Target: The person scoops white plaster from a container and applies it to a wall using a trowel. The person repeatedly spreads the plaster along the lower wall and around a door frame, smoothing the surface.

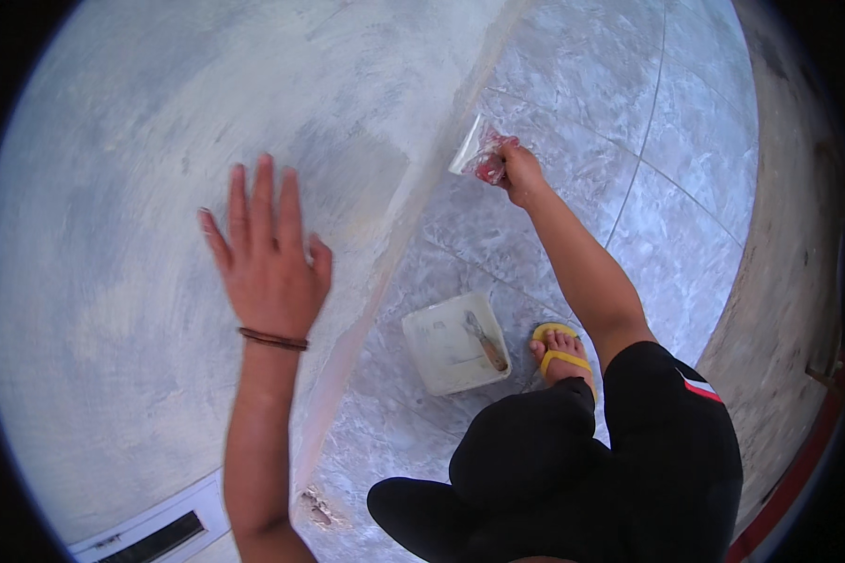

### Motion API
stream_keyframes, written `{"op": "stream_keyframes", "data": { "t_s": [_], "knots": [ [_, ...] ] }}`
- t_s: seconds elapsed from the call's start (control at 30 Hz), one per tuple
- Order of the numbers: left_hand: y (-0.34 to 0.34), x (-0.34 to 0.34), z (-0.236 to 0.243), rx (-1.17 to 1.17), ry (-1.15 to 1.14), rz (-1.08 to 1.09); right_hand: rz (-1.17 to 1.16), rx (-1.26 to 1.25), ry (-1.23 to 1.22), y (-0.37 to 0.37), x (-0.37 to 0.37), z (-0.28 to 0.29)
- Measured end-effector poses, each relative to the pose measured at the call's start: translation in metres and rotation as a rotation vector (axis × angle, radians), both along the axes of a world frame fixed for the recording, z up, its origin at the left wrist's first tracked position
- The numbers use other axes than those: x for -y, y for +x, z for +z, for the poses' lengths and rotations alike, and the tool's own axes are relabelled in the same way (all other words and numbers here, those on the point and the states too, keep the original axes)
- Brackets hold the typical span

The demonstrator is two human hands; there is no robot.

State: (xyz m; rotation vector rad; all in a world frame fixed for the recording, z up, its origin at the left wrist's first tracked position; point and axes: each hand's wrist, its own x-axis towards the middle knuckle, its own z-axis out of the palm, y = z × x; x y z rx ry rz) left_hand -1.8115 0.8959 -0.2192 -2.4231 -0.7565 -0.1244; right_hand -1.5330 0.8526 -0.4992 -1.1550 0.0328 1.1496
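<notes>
My left hand (270, 258), a brown band around its wrist, is spread with fingers apart in front of the pale plastered wall (178, 122); whether the palm touches the wall cannot be told. Farther off on the right, my right hand (521, 174) grips a wide putty knife (472, 145) with a shiny flat blade and reddish parts at the grip. The blade points left, close to the bottom edge of the wall. On the floor below it stands a white square tub (427, 352) with greyish residue inside. A smaller scraper with a wooden handle (490, 352) leans in the tub.
Grey marbled tiles (573, 113) cover the floor. My foot in a yellow flip-flop (565, 357) is right beside the tub. A white-framed fixture with a dark slot (155, 540) sits in the wall at lower left. Another weathered wall (779, 281) runs along the right.
</notes>
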Motion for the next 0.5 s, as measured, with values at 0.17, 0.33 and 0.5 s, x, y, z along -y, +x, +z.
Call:
{"op": "stream_keyframes", "data": {
  "t_s": [0.17,0.33,0.5],
  "knots": [
    [0.016,-0.031,0.013,-0.320,0.147,0.114,0.028,-0.033,0.050,-0.017,-0.063,-0.038],
    [0.012,-0.042,0.001,-0.414,0.223,0.140,0.080,0.245,-0.031,-0.027,-0.107,0.039],
    [0.009,-0.042,0.000,-0.443,0.237,0.107,-0.040,0.356,0.460,0.003,-0.075,0.104]
  ]
}}
